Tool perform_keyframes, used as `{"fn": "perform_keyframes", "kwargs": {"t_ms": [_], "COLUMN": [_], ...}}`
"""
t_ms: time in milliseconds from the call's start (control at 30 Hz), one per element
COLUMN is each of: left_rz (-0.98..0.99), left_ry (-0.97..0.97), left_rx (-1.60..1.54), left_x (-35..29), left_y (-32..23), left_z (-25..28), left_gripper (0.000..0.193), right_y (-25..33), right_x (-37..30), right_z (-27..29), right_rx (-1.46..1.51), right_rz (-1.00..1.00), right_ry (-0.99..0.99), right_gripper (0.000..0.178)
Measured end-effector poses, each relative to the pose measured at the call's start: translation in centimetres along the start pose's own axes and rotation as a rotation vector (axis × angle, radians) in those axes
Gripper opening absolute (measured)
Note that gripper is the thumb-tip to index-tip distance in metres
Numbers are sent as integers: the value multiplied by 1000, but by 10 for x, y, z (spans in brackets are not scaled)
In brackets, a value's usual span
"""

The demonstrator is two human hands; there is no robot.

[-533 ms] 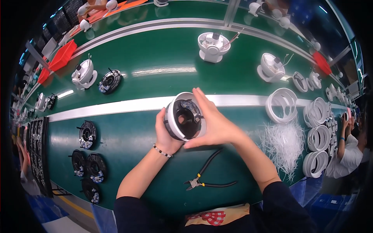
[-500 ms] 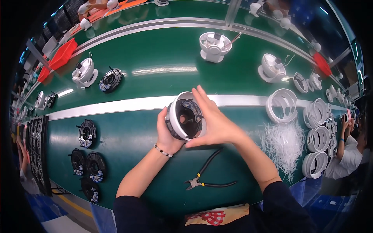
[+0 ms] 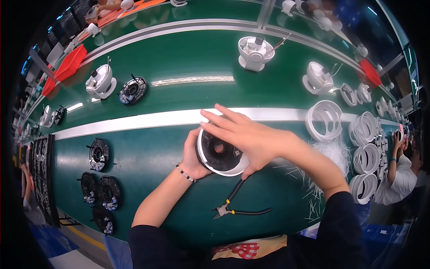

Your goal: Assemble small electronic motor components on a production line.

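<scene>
Head: two hands [image 3: 192, 154] [image 3: 251, 139], one ring [image 3: 229, 171]

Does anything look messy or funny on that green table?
Yes, the thin white strips on the right. They look spilled because they lie every which way in a loose heap, with some scattered over the tabletop.

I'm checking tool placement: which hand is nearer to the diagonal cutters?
Right. The right hand has its thumb close to a handle end of the diagonal cutters; the left hand is farther off to their upper left, holding the white ring.
</scene>
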State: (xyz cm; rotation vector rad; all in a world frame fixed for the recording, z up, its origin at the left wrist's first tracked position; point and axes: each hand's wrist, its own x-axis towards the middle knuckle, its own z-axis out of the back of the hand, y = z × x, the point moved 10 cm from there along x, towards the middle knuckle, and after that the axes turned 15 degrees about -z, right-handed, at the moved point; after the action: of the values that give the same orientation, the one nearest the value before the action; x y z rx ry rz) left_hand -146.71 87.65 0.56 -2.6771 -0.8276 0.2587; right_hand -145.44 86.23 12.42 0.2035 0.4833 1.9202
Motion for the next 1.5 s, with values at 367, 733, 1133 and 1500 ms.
{"fn": "perform_keyframes", "kwargs": {"t_ms": [367,733,1133,1500], "left_rz": [-75,-251,-221,-411], "left_ry": [90,-164,-6,36], "left_rx": [-53,110,146,209], "left_x": [-13,-24,-36,-48], "left_y": [-27,-47,-70,-88], "left_z": [-15,16,18,30], "left_gripper": [63,51,82,80], "right_y": [-69,-9,6,12], "right_x": [-12,9,41,54], "right_z": [6,-22,-31,-41], "right_rx": [879,185,72,214], "right_rz": [-474,-516,-649,-834], "right_ry": [-260,-429,-410,-328], "right_gripper": [103,117,118,121]}}
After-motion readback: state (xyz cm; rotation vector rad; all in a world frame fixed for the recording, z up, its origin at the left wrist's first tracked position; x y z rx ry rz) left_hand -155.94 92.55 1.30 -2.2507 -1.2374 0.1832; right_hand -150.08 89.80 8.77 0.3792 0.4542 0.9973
